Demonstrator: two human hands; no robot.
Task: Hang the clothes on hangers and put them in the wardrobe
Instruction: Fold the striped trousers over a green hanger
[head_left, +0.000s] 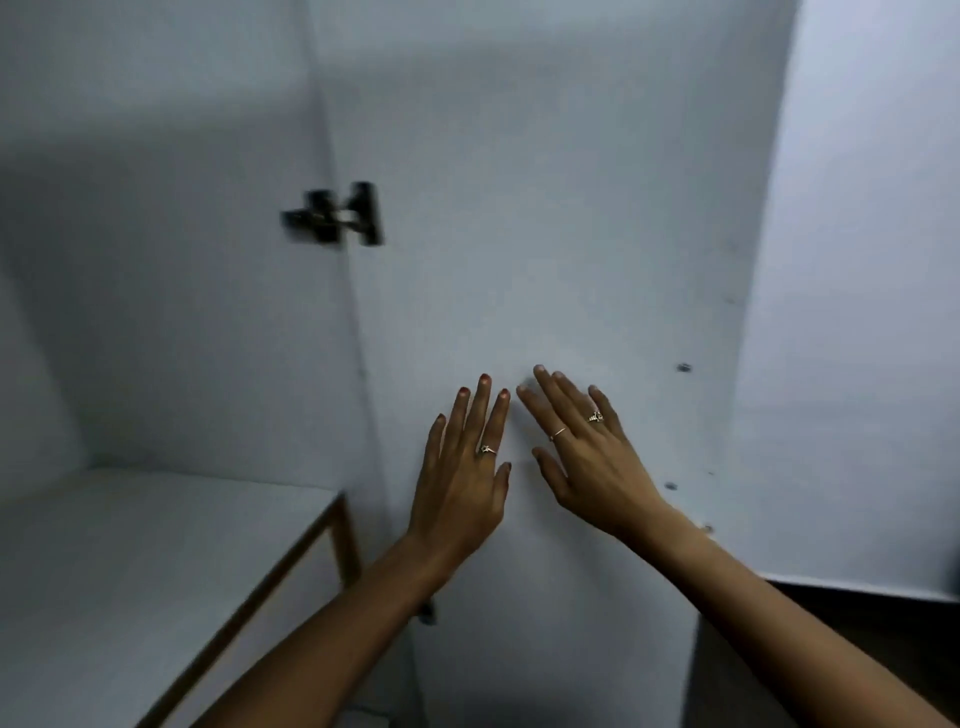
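A white wardrobe door (545, 208) stands swung outward in front of me, its inner face toward the camera. My left hand (462, 478) and my right hand (587, 457) reach out side by side with straight, spread fingers at the door's inner face, fingertips almost meeting. Whether they touch the panel I cannot tell. Both hands hold nothing. No clothes or hangers are in view.
A dark metal hinge (337, 215) joins the door to the wardrobe's side wall (156, 260). A white shelf (130, 571) with a wooden front edge lies at the lower left. Small screw fittings (684, 368) dot the door's right edge. A white wall (872, 260) rises at the right.
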